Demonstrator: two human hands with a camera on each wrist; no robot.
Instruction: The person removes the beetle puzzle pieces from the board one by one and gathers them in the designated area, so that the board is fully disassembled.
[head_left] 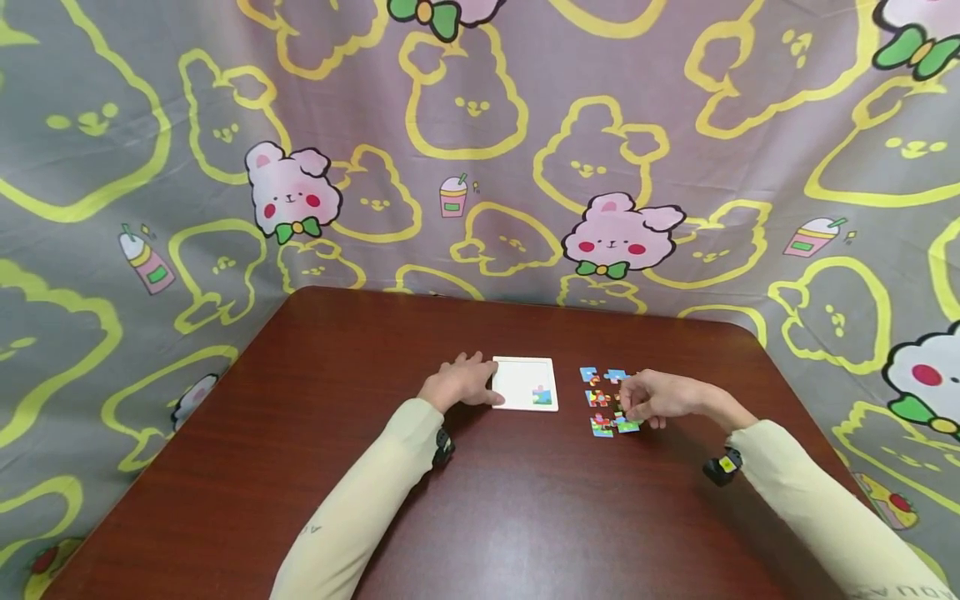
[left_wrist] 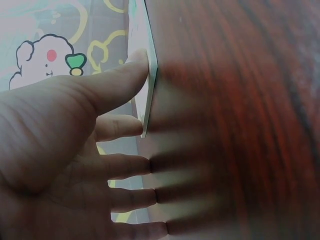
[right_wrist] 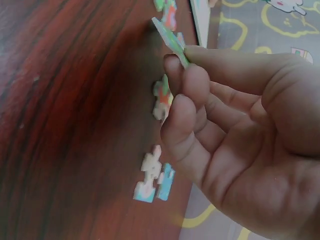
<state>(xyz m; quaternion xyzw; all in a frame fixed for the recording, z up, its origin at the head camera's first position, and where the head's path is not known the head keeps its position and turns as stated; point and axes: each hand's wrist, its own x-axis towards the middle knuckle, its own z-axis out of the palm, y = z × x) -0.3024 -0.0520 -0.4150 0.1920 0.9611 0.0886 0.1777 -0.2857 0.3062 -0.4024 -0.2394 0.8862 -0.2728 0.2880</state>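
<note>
A square white puzzle tray (head_left: 516, 377) lies on the table, with one blue-and-green puzzle piece (head_left: 542, 396) in its near right corner. My left hand (head_left: 459, 382) rests at the tray's left side, fingers spread. In the left wrist view, the thumb (left_wrist: 132, 75) lies on the tray's rim and the index finger touches its corner; the other fingertips rest on the table. My right hand (head_left: 660, 395) is over the loose pieces and pinches a green-edged puzzle piece (right_wrist: 171, 41) between thumb and fingers, tilted on edge in the right wrist view.
Several loose puzzle pieces (head_left: 597, 398) lie right of the tray, partly hidden by the right hand. The brown wooden table (head_left: 480, 508) runs back to a patterned curtain (head_left: 480, 117) behind and at both sides.
</note>
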